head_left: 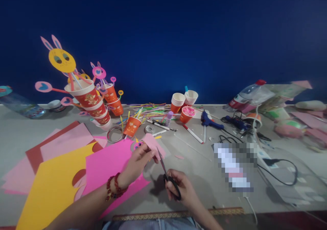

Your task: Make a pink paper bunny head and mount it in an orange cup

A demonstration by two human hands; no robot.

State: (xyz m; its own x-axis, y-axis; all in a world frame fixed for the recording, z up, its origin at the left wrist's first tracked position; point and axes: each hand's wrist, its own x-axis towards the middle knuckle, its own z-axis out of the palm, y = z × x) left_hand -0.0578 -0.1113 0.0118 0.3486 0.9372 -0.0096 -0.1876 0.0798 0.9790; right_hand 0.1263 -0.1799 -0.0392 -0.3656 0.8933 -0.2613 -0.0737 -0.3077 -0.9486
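Pinching the pale pink paper (152,142), the left hand (140,158) sits nearer; from the right hand (182,185), gripping scissors (165,173), that paper lies at eleven o'clock (the scissors point there too).

A plain, deep-blue wall (163,35) fills the whole upper half of the view, brighter around its middle and darkening toward the top and corners. Against its foot stands a wide table with a smooth, matte grey top (199,165), its back edge running nearly level. A narrow brown-and-gold patterned strip (227,211) lies along the near edge. Soft, blurred shadows fall on the grey surface under dim, diffuse light.
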